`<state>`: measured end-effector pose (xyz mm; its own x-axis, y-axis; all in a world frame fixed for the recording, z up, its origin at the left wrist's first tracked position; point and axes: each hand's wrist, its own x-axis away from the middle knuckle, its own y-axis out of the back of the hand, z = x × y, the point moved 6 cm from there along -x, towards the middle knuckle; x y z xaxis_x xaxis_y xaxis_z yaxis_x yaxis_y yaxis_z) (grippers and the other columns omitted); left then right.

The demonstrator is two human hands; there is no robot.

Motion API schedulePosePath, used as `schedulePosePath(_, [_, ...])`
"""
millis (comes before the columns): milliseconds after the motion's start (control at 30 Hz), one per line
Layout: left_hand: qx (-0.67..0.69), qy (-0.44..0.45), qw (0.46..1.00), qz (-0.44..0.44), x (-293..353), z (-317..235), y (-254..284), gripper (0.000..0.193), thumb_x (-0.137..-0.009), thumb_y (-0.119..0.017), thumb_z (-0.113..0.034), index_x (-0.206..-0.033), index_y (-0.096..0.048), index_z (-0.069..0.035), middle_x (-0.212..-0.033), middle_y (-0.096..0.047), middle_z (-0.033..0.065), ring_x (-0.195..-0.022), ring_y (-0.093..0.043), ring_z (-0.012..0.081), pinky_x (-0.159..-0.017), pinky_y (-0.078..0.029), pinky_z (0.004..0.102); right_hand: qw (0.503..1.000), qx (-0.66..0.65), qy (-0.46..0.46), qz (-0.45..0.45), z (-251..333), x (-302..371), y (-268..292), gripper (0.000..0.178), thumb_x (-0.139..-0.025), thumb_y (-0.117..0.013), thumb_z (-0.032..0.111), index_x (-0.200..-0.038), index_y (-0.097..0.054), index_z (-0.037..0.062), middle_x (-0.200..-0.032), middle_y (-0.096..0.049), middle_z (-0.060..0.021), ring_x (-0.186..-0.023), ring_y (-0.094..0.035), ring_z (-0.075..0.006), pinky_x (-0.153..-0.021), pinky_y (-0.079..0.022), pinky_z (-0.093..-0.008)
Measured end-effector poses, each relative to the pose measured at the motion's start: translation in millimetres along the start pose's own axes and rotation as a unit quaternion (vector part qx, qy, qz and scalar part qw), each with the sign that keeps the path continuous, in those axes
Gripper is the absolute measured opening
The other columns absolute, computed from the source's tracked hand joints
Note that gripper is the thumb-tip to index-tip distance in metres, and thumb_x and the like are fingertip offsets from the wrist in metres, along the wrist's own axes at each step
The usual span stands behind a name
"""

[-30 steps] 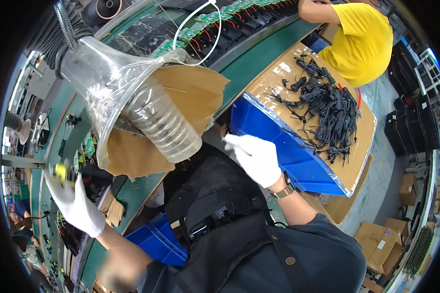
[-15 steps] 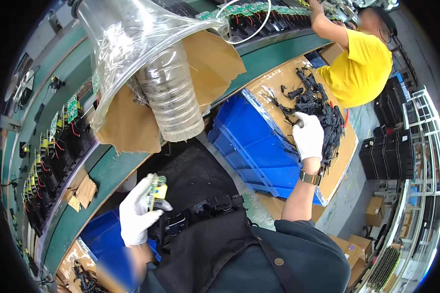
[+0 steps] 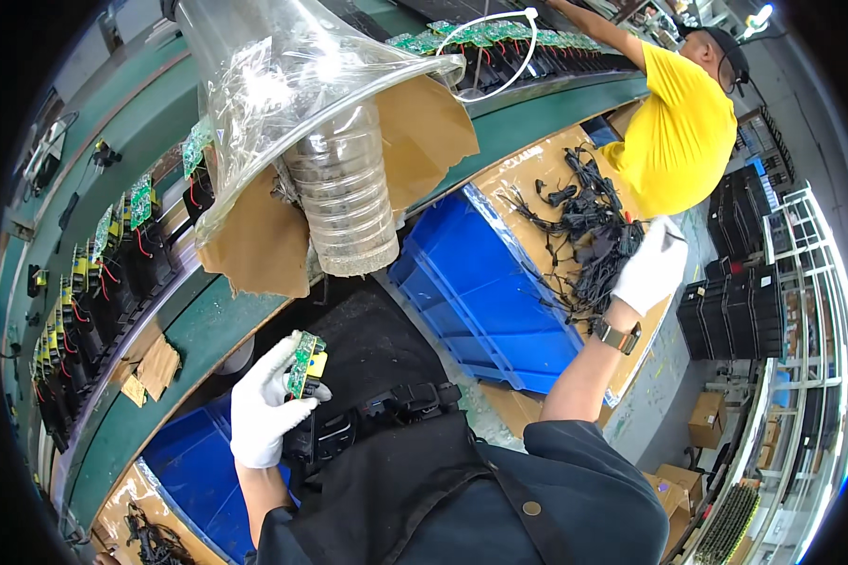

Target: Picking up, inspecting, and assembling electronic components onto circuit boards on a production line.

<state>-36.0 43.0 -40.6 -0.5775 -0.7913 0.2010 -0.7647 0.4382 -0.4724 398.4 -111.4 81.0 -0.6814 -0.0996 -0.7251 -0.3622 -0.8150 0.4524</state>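
My left hand (image 3: 266,414), in a white glove, pinches a small green circuit board (image 3: 301,365) with a yellow component on it, above my lap. My right hand (image 3: 652,266), also in a white glove, is over the right edge of a pile of black cables (image 3: 589,221). Its fingers are drawn together; a dark bit shows near the fingertips, but I cannot make out what they hold. The cables lie on a cardboard sheet (image 3: 513,179) on top of a blue bin (image 3: 471,282).
Ahead hangs a clear plastic funnel (image 3: 254,104) with a ribbed bottle (image 3: 344,202) and cardboard. Rows of circuit boards (image 3: 89,273) with black parts line the green bench (image 3: 198,325). A person in a yellow shirt (image 3: 678,141) is at the far right. A second blue bin (image 3: 193,452) stands lower left.
My right hand has moved right, from the middle of the cable pile to its right edge. The left hand still holds the circuit board, now turned slightly. The person in yellow has leaned left.
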Motion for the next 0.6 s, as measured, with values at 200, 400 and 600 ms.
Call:
schedulePosePath(200, [-0.013, -0.036, 0.999, -0.027, -1, -4, -2, 0.086, -0.059, -0.082, 0.0, -0.135, -0.043, 0.009, -0.133, -0.051, 0.0245, -0.104, -0.058, 0.0297, -0.068, -0.056, 0.0351, 0.971, -0.212, 0.032, -0.109, 30, -3, 17, 0.015, -0.089, -0.063, 0.009, -0.102, -0.064, 0.0011, -0.09, -0.068, -0.0084, -0.082, -0.063, -0.0149, -0.078, -0.051, -0.0244])
schedulePosePath(400, [-0.027, -0.061, 0.998, -0.01, 2, -9, -10, 0.08, -0.06, -0.076, 0.01, -0.134, -0.045, 0.009, -0.129, -0.053, 0.0226, -0.102, -0.058, 0.0269, -0.077, -0.054, 0.033, 0.933, -0.344, 0.021, -0.101, 49, 2, 28, 0.017, -0.087, -0.064, 0.004, -0.104, -0.063, 0.0002, -0.094, -0.068, -0.0088, -0.082, -0.064, -0.0151, -0.08, -0.052, -0.0262])
schedulePosePath(600, [-0.103, -0.04, 0.993, 0.046, 6, 2, -13, 0.076, -0.061, -0.076, 0.01, -0.132, -0.048, 0.008, -0.125, -0.055, 0.0197, -0.103, -0.058, 0.0262, -0.086, -0.051, 0.0338, 0.985, -0.137, 0.098, -0.029, 63, -3, 6, 0.017, -0.088, -0.064, 0.009, -0.102, -0.066, -0.0004, -0.094, -0.07, -0.0083, -0.077, -0.064, -0.0141, -0.071, -0.051, -0.0241])
